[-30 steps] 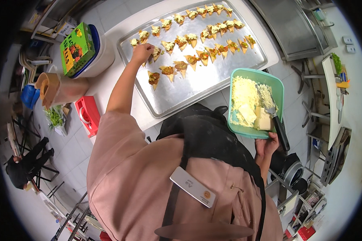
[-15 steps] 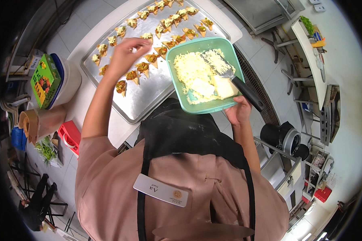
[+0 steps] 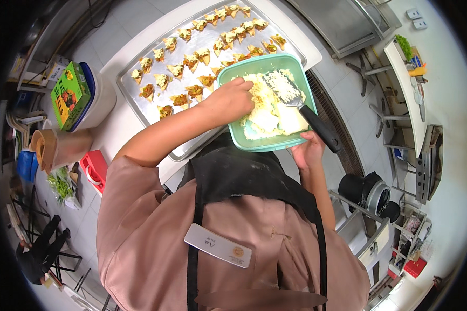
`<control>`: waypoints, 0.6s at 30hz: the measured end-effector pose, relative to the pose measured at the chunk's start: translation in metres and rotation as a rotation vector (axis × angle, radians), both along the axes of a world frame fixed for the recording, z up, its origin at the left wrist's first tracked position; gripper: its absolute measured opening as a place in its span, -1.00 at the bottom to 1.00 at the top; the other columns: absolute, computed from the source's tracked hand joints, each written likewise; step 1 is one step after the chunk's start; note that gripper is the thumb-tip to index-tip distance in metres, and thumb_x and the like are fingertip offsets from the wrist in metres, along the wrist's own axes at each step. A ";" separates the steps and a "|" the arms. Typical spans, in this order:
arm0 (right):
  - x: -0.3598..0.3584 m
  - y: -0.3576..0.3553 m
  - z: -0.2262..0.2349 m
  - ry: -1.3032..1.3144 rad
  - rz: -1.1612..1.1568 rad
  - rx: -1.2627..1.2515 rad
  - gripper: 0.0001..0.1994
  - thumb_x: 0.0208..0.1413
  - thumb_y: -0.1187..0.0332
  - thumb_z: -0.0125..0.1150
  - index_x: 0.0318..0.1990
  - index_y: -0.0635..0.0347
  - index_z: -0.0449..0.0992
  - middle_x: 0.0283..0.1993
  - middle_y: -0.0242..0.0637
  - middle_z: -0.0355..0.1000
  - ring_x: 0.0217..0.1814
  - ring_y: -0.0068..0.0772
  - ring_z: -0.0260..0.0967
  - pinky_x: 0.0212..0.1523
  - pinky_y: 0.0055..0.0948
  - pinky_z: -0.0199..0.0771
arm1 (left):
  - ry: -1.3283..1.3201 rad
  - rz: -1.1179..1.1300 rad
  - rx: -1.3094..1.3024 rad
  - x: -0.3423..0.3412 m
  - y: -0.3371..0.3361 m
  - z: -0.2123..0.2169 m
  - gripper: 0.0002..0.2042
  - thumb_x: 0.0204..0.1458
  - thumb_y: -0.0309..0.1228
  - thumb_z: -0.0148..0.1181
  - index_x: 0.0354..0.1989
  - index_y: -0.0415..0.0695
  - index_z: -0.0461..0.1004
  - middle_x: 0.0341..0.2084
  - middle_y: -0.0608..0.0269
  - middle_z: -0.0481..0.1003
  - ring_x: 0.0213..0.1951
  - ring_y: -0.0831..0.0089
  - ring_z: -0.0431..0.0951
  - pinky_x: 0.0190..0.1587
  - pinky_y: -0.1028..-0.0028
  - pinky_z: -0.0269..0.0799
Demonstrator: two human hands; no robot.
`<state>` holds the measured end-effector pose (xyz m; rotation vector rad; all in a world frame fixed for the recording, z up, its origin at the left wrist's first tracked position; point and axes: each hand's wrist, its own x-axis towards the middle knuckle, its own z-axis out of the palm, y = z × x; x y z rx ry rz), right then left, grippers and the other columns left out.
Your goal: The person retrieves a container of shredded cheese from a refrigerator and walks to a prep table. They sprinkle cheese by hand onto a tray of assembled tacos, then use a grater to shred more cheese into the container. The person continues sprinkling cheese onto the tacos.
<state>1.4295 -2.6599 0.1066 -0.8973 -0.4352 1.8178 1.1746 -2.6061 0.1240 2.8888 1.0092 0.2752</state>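
Note:
My right hand (image 3: 308, 150) grips the near right corner of a green plastic container (image 3: 267, 146), holding it over the tray's right side. Inside lie pale yellow grated cheese (image 3: 261, 93), a cheese block (image 3: 292, 119) and a black-handled grater (image 3: 319, 128), whose handle sticks out over the rim. My left hand (image 3: 232, 101) reaches over the container's left wall, its fingers bunched together in the grated cheese; the fingertips are partly hidden. On the metal tray (image 3: 151, 112) stand rows of small folded pastry cups, many topped with cheese. Several nearer ones, like this filled pastry cup (image 3: 180, 100), show bare brownish filling.
The tray rests on a white table (image 3: 111, 129). To the left are a lidded white bin (image 3: 101, 101) carrying a green box (image 3: 69, 98), and a red container (image 3: 94, 168). A floor drain grate (image 3: 342, 135) runs along the right. Another person (image 3: 39, 254) is at lower left.
My left hand has moved right from above the tray into the container, onto the grated cheese. My right hand still holds the container. The whole view has shifted slightly.

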 end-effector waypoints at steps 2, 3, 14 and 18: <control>0.000 -0.001 -0.001 0.037 0.026 -0.027 -0.47 -0.20 0.48 -0.05 0.07 0.34 0.26 0.04 -0.11 0.33 0.10 -0.14 0.28 0.08 -0.13 0.33 | -0.028 0.006 -0.008 -0.002 -0.002 -0.002 -0.93 -0.18 -0.41 0.05 -0.57 -0.10 0.44 -0.58 0.34 0.43 -0.26 0.37 0.34 -0.14 0.44 0.22; 0.000 -0.002 -0.002 0.036 0.016 -0.024 -0.47 -0.20 0.48 -0.05 0.07 0.34 0.26 0.04 -0.11 0.33 0.10 -0.14 0.28 0.08 -0.13 0.33 | -0.017 0.015 -0.024 -0.002 -0.004 -0.002 -0.93 -0.18 -0.41 0.05 -0.58 -0.10 0.44 -0.58 0.34 0.43 -0.26 0.37 0.35 -0.14 0.44 0.22; 0.001 -0.007 -0.002 0.031 -0.002 -0.012 -0.47 -0.20 0.47 -0.04 0.06 0.35 0.27 0.03 -0.08 0.34 0.03 -0.13 0.34 -0.09 -0.17 0.47 | -0.066 0.075 -0.096 -0.002 0.003 -0.003 -0.94 -0.23 -0.44 0.13 -0.62 -0.11 0.50 -0.61 0.31 0.47 -0.25 0.35 0.37 -0.13 0.40 0.24; 0.001 0.000 -0.005 0.116 0.075 0.006 -0.45 -0.19 0.45 -0.06 0.09 0.37 0.24 0.06 -0.05 0.31 0.07 -0.12 0.32 -0.01 -0.13 0.41 | -0.241 0.194 -0.333 -0.024 0.013 0.012 -0.92 -0.20 -0.41 0.24 -0.49 -0.08 0.56 -0.53 0.33 0.52 -0.29 0.37 0.39 -0.06 0.38 0.23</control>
